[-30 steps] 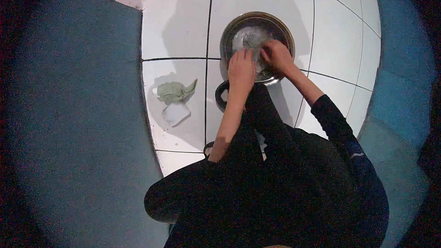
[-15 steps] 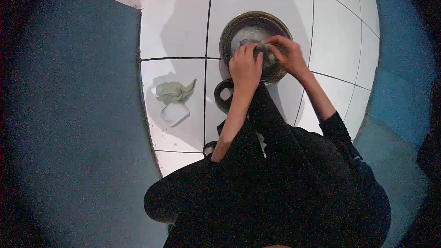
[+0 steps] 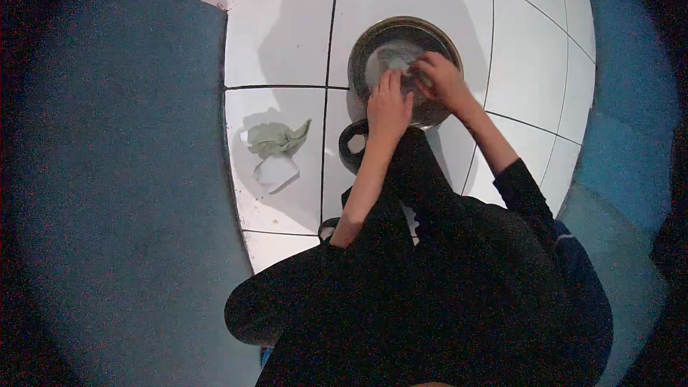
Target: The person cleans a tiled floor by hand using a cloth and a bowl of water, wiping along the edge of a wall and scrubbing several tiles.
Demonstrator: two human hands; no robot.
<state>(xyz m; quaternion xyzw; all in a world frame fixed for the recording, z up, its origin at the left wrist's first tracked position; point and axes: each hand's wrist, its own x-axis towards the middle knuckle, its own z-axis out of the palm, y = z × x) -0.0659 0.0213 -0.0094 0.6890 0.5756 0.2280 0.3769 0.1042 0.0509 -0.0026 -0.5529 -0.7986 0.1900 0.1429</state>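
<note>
A round, dark-walled basin (image 3: 433, 37) with a tan rim stands on the white tiles. Inside it is something pale and wet-looking (image 3: 389, 56), perhaps soaked fabric; its kind is not clear. My left hand (image 3: 389, 111) reaches over the near side, its fingers bent down together onto the pale stuff. Just to its right, my right hand (image 3: 443, 82) is curled over the basin with the fingertips drawn together. Whatever lies between the fingers of either hand is too small and dim to name.
A crumpled light green cloth (image 3: 276, 138) and a white cloth-like piece (image 3: 278, 173) lie on the tiled floor (image 3: 283, 50) to the left. A grey-blue surface (image 3: 129, 172) runs along the left side. My dark-clothed knee (image 3: 251, 308) is at the near left.
My right hand has curled more and sits slightly farther right of the left hand. More pale stuff shows between them. The whole view has shifted slightly.
</note>
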